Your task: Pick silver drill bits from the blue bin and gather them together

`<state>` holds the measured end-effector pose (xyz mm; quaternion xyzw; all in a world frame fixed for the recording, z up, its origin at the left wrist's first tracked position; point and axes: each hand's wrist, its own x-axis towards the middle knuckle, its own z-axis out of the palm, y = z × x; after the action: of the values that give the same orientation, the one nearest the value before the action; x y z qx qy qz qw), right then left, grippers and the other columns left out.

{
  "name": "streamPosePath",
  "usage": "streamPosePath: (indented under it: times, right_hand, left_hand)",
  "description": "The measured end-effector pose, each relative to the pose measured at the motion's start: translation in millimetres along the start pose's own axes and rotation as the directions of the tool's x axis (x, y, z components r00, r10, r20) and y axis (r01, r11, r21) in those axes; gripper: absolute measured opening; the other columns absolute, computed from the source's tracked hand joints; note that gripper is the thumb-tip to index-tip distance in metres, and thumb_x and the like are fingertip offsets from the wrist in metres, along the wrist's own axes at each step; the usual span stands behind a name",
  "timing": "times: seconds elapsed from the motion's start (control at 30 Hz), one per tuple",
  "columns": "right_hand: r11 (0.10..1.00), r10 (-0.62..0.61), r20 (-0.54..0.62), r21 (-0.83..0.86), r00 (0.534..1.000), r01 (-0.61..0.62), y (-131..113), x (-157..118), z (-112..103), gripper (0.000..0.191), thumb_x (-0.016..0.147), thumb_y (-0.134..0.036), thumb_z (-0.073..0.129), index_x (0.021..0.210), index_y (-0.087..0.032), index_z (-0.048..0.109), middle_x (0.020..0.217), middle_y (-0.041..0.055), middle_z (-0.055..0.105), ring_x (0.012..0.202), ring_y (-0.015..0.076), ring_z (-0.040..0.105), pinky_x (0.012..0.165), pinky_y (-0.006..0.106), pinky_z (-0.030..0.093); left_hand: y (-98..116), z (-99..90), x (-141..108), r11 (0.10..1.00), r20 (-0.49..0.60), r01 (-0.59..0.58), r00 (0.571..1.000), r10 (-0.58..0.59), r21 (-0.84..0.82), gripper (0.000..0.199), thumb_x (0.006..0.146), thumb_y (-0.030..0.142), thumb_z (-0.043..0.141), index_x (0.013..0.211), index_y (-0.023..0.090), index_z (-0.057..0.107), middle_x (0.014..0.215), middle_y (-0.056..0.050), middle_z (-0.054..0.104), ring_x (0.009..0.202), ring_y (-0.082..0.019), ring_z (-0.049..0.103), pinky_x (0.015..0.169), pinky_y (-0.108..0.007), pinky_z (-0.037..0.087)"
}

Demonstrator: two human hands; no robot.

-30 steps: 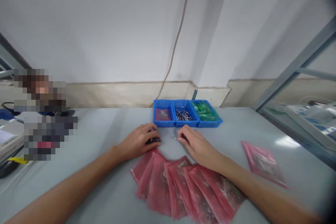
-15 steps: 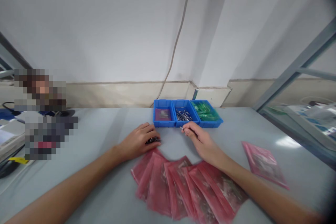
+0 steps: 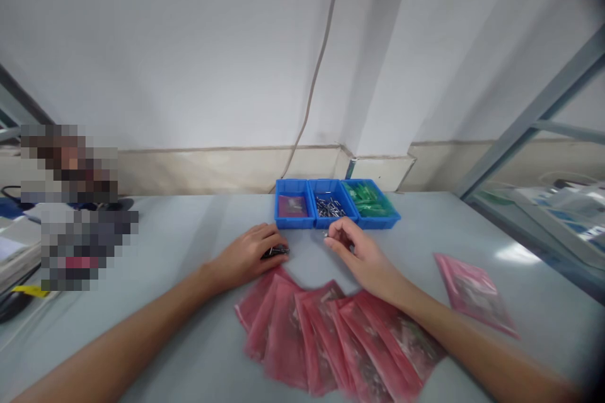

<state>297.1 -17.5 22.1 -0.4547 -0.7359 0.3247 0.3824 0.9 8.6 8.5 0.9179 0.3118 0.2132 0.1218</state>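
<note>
Left hand (image 3: 253,252): palm down, fingers curled over a small heap of slim dark and silvery metal pieces (image 3: 275,252) on the table; how firmly it grips them, or whether it only covers them, I cannot tell.
Right hand (image 3: 362,255): thumb and forefinger narrowed to a pinch on a tiny silvery metal piece (image 3: 326,235), whose bright tip pokes out toward the left; the rest of it is hidden by the fingers.
Where that piece is: just in front of the middle bin, between the two hands.
Left bin, open blue plastic (image 3: 294,224): a flat pinkish translucent pouch (image 3: 293,206) lies inside.
Middle bin, open blue plastic (image 3: 324,224): loose, slender silvery metal pins (image 3: 329,206) lie jumbled on its floor.
Right bin, open blue plastic (image 3: 378,224): filled with shiny green translucent packets (image 3: 366,201); all three bins stand side by side in a row.
Overlapping pink translucent plastic bags (image 3: 288,340): fanned out between the forearms, the right forearm passing over the fan's right edge.
Single pink translucent plastic bag (image 3: 475,293): flat, apart from the fan, to the right of the right forearm.
Smooth pale grey-blue table (image 3: 165,233): under everything here, its far edge at the white wall (image 3: 212,63).
</note>
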Motion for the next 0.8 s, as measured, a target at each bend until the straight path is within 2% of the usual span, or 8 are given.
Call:
streamPosePath:
  times: [0.23,0.37,0.53,0.8]
  right_hand:
    - [0.997,-0.024,0.005,-0.071,1.000,0.025,8.0,0.1,-0.5,0.021,0.112,-0.039,0.046,0.107,-0.026,0.062,0.101,0.0018,0.066,0.093,0.0218,0.060,0.084,0.033,0.046]
    - [0.997,-0.014,0.018,-0.071,1.000,0.016,10.0,0.1,-0.3,0.025,0.113,-0.040,0.043,0.110,-0.026,0.062,0.099,0.0021,0.066,0.090,0.0218,0.060,0.083,0.034,0.046]
    - [0.997,-0.020,-0.001,-0.070,1.000,0.020,6.6,-0.4,-0.1,0.020,0.113,-0.037,0.044,0.110,-0.026,0.060,0.099,0.0015,0.064,0.091,0.0216,0.059,0.084,0.033,0.045]
    - [0.998,0.003,-0.021,-0.056,1.000,-0.004,-2.0,-1.2,-0.2,0.012,0.108,-0.035,0.055,0.101,-0.025,0.055,0.093,0.0006,0.062,0.082,0.0202,0.056,0.074,0.032,0.044]
  left_hand:
    - [0.2,-0.4,-0.2,1.000,0.003,0.014,1.000,-0.014,0.005,0.022,0.109,0.039,0.057,0.117,0.022,0.067,0.111,-0.008,0.066,0.105,-0.024,0.062,0.092,-0.038,0.052]
    - [1.2,-0.9,0.1,1.000,-0.004,0.013,1.000,-0.013,0.012,0.021,0.109,0.038,0.057,0.116,0.022,0.068,0.110,-0.007,0.066,0.103,-0.023,0.062,0.090,-0.037,0.052]
    - [2.1,-1.6,0.5,1.000,-0.006,0.009,1.000,-0.008,0.017,0.022,0.110,0.038,0.056,0.115,0.021,0.068,0.110,-0.008,0.066,0.102,-0.023,0.062,0.090,-0.037,0.053]
    - [0.2,-0.8,-0.6,1.000,-0.010,0.006,1.000,-0.006,0.017,0.021,0.110,0.038,0.055,0.115,0.022,0.068,0.111,-0.008,0.066,0.103,-0.023,0.062,0.091,-0.037,0.053]
